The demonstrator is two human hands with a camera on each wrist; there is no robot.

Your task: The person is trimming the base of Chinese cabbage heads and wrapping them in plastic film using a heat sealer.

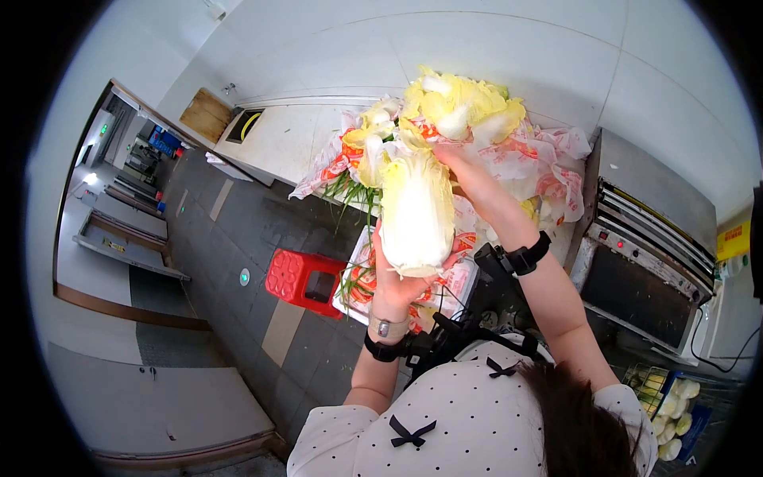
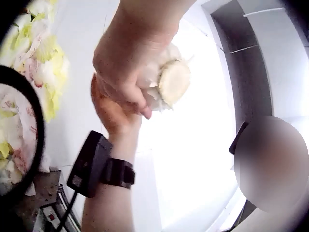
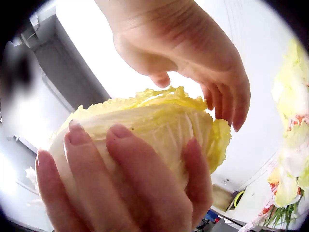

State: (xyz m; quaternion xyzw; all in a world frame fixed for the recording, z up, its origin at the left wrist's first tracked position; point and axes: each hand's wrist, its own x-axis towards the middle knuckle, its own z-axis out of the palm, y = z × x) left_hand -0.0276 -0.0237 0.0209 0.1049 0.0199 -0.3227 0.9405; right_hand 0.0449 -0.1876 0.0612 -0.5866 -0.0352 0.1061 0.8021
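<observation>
A napa cabbage (image 1: pixel 417 211) is held up in front of the body, its pale cut base toward me and its yellow leaf tips pointing away. My left hand (image 1: pixel 395 282) grips it near the base; in the right wrist view the left fingers (image 3: pixel 145 174) spread across the white ribs. My right hand (image 1: pixel 455 163) is by the leafy end. Seen from the right wrist, that right hand (image 3: pixel 193 58) arches over the frilly leaves with relaxed, bent fingers, the fingertips close to the leaf edge. The round cut base (image 2: pixel 175 79) shows in the left wrist view.
Behind the cabbage, loose yellow leaves (image 1: pixel 465 103) lie on red-printed plastic bags (image 1: pixel 548 151) on the counter (image 1: pixel 294 135). Green stalks (image 1: pixel 350 195) hang at its edge. A red stool (image 1: pixel 298 278) stands left, a metal appliance (image 1: pixel 644 246) right. More cabbages (image 1: pixel 675 413) sit lower right.
</observation>
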